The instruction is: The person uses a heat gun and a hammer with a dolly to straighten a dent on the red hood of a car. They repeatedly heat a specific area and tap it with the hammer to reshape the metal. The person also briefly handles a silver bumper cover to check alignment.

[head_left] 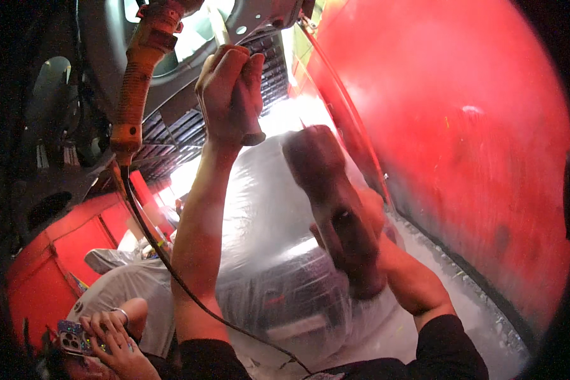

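Observation:
My left hand [228, 95] is raised high, wrapped round a dark cylindrical handle [249, 126]; a pale bar [218, 22] rises above the fist toward an opening in the dark metal panel [107, 38] overhead. My right hand [364, 209], at right of centre, grips a large dark tool [332, 209], blurred, perhaps a power tool, pointing upward. Just left of my left hand, an orange power tool [139, 95] hangs upright from the panel, its black cord [161, 253] running down across my left forearm.
A plastic-covered car [259, 215] is below. A red wall [462, 145] runs along the right, above a pale floor edge [468, 310]; more red wall [44, 272] is at left. At bottom left, another person's hands [114, 348] hold a glittery phone [73, 339].

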`<state>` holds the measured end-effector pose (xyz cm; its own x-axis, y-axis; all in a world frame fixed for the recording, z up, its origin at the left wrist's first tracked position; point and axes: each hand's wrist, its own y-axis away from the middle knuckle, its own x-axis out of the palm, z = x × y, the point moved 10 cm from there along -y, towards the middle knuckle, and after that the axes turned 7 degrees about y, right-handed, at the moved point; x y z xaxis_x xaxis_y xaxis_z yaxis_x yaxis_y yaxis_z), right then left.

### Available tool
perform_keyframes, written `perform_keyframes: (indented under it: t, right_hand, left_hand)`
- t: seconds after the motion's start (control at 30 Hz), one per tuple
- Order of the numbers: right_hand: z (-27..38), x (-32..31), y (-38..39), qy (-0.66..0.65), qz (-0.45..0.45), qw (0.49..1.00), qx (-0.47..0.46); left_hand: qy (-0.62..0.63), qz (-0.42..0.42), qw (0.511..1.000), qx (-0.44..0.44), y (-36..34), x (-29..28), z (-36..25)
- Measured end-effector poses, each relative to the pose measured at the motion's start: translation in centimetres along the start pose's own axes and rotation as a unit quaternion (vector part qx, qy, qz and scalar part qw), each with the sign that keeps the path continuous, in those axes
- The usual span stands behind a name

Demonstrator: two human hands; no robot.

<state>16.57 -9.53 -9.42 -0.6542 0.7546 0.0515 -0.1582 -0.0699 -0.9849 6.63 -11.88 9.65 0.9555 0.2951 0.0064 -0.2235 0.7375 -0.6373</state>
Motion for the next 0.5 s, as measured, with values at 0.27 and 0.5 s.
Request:
perform_keyframes:
  t: [0.27,0.5]
  right_hand:
    - [-0.2,0.6,-0.6,0.052,-0.011,0.994,-0.092]
    - [-3.7,2.8,1.0,-0.067,0.028,0.997,-0.04]
  left_hand:
    - [0.023,-0.01,0.999,-0.032,0.0,0.7,0.5]
    - [0.029,0.013,0.999,-0.038,-0.5,-0.5,0.5]
